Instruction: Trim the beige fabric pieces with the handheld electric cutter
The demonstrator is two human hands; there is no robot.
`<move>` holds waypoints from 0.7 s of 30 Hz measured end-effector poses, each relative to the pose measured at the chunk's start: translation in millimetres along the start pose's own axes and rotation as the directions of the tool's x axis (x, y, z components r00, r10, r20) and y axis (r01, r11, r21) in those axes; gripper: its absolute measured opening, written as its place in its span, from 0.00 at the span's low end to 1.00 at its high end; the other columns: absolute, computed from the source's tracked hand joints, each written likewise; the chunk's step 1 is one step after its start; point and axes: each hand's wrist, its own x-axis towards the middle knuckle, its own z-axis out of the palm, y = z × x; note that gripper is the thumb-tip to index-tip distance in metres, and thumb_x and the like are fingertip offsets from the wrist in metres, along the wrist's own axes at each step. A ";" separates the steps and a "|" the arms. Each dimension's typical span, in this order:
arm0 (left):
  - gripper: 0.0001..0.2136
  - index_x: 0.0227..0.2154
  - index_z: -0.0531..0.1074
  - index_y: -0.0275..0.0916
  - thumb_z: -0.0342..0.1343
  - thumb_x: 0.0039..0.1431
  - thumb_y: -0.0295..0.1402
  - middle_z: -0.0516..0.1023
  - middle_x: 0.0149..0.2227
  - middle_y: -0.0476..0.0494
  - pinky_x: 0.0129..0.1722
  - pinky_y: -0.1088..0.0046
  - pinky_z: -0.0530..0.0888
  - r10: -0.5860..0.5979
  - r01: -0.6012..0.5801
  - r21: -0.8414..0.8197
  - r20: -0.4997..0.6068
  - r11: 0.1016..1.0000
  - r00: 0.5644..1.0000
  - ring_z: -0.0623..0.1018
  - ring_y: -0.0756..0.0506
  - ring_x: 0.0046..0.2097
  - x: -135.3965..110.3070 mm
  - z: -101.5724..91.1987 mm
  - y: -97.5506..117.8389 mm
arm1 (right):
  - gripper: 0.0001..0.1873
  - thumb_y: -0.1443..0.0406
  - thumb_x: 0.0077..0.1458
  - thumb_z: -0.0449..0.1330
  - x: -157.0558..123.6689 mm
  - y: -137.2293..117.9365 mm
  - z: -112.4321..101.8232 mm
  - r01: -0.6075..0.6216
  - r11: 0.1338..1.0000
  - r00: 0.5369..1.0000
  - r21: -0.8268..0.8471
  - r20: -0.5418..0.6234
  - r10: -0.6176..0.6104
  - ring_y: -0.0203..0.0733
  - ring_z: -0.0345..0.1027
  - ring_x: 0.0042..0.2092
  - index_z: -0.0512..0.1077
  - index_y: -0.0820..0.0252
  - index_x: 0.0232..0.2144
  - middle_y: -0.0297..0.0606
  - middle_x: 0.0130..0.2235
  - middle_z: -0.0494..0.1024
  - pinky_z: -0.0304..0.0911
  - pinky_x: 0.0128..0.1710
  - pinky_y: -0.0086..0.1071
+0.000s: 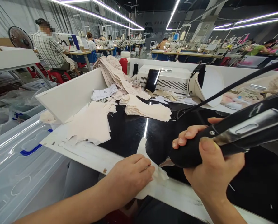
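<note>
My left hand has its fingers closed on a small cream fabric piece at the near edge of the black tabletop. In my right hand is a thick black handheld tool with a long silver lever, my thumb and fingers wrapped round its body. Its small metal tip meets or nearly meets the fabric beside my left fingers; exact contact is hard to make out. Farther back lie a stack of cream fabric pieces and a wider cream stack.
A phone leans on a white vented box. Draped fabric strips hang by a white side board. A black cable crosses at right. Plastic bins stand left. A person in a checked shirt sits beyond.
</note>
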 end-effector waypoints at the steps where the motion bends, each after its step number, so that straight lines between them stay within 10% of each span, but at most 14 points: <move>1: 0.07 0.51 0.77 0.35 0.54 0.81 0.22 0.84 0.48 0.40 0.55 0.64 0.83 -0.006 0.006 0.007 -0.001 1.000 1.000 0.84 0.43 0.50 -1.1 -1.0 0.5 | 0.21 0.64 0.53 0.79 0.1 -0.1 0.2 0.001 1.000 1.000 -0.002 -0.001 -0.001 0.40 0.74 0.25 0.77 0.52 0.47 0.26 0.29 0.82 0.77 0.24 0.33; 21: 0.10 0.60 0.78 0.38 0.58 0.83 0.31 0.83 0.56 0.34 0.63 0.54 0.84 -0.093 0.087 -0.048 -0.126 0.995 0.988 0.84 0.38 0.58 -6.8 11.8 3.1 | 0.23 0.63 0.50 0.78 3.0 -1.0 4.6 -0.016 1.000 1.000 -0.013 -0.014 0.016 0.41 0.73 0.25 0.77 0.51 0.46 0.26 0.28 0.81 0.74 0.22 0.33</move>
